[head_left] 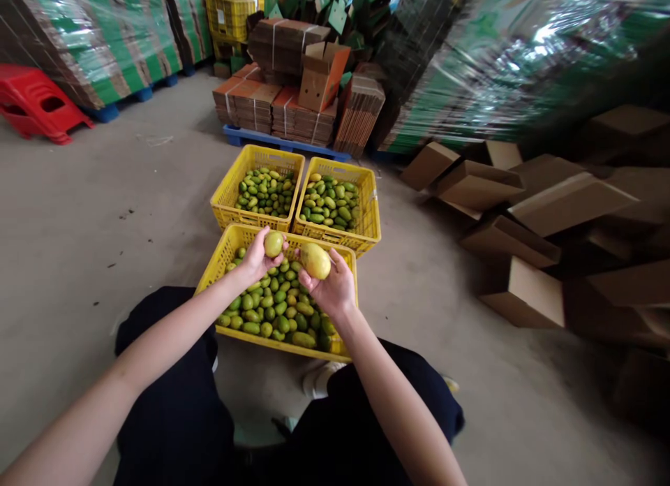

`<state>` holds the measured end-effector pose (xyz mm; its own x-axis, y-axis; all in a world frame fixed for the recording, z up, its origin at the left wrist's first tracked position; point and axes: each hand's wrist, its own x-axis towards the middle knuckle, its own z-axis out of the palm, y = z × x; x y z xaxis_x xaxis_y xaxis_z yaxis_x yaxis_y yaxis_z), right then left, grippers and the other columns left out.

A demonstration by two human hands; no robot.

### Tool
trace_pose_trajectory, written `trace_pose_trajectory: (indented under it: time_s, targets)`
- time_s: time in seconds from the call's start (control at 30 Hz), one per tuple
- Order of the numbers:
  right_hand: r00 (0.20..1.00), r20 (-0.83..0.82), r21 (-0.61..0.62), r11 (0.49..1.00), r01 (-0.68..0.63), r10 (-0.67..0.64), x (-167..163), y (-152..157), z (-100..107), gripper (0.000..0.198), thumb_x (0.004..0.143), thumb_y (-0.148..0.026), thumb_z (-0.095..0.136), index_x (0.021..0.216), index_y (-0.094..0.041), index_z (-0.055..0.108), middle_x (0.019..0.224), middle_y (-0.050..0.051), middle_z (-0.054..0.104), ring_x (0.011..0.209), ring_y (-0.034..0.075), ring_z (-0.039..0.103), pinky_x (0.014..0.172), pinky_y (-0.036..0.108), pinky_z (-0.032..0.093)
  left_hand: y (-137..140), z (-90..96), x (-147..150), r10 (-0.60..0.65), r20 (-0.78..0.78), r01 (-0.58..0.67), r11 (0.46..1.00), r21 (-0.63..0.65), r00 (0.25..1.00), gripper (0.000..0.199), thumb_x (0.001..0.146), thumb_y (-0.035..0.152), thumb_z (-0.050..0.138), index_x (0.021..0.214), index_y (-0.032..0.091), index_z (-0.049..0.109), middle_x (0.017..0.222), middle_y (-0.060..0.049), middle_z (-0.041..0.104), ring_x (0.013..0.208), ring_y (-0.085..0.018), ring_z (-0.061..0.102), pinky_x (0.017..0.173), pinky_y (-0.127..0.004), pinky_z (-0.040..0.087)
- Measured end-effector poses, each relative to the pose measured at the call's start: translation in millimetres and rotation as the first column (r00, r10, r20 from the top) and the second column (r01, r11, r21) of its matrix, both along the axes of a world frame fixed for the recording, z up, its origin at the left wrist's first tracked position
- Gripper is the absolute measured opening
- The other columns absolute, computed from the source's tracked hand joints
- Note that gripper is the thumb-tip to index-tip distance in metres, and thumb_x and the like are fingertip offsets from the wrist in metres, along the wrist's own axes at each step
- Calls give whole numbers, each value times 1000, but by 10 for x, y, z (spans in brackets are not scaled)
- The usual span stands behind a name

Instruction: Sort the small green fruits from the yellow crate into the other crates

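My left hand (259, 257) is closed around a small yellow-green mango (273, 244). In my right hand (333, 285) rests a larger, yellower mango (315, 261) with a few dark marks, held by the curled fingers and thumb. Both hands are above the near yellow crate (209, 276), which holds many green and yellowish mangoes (280, 308). Behind it stand two more yellow crates, the left one (222, 210) and the right one (370, 207), each partly filled with similar fruit. My forearms cover parts of the near crate's sides.
Bundled flat cardboard (248, 98) sits on a blue pallet (285, 143) beyond the crates. Loose open cartons (528, 290) are piled at the right. A red plastic stool (45, 102) stands far left. Film-wrapped green stacks (105, 35) rise at the back.
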<state>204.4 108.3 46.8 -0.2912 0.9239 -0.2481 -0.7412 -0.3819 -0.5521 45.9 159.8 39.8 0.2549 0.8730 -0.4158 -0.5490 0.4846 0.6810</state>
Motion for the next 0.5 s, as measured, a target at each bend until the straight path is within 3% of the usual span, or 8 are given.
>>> trace_pose_trajectory:
  time_s: [0.1,0.17,0.23,0.3,0.4,0.5]
  targets:
    - [994,28,56,993,108,-110,31,28,35,17,78,-27,55,94,-22,58,90,5,73,64,18,64,56,31,53,-10,26,3,-49,-12,49,997,61,999,22,89,29,40,87,14,57,66,-2,61,46,-11,54,42,-21,39]
    - [977,78,121,974,191,-201,53,53,64,27,71,-23,61,98,-24,59,96,3,72,78,20,67,65,34,56,-42,22,18,12,-105,6,986,166,994,11,84,21,49,93,16,55,78,-2,63,61,-12,60,55,-21,46]
    - [947,168,194,951,240,-273,75,68,86,36,67,-23,66,103,-26,61,104,3,72,91,22,66,74,37,56,-85,12,27,132,-248,-37,934,356,960,22,79,17,62,100,19,55,93,-2,63,79,-13,63,72,-22,49]
    - [894,296,286,925,252,-335,91,68,93,42,66,-25,70,107,-27,62,110,3,71,102,24,64,84,40,55,-128,13,26,241,-358,-7,838,546,902,36,72,17,73,104,21,57,106,-3,61,95,-14,61,88,-23,46]
    - [726,503,484,849,213,-469,100,37,71,47,65,-24,77,110,-29,65,117,2,68,113,23,60,101,43,46,-168,48,10,313,-442,80,735,674,841,39,66,17,80,99,22,60,110,-5,60,107,-19,57,98,-27,42]
    - [464,631,666,741,87,-621,96,-10,50,42,69,-19,76,109,-31,68,119,2,66,117,23,56,110,44,37,-181,94,-14,364,-484,108,700,705,796,33,65,15,81,92,22,63,108,-7,60,113,-22,54,99,-30,42]
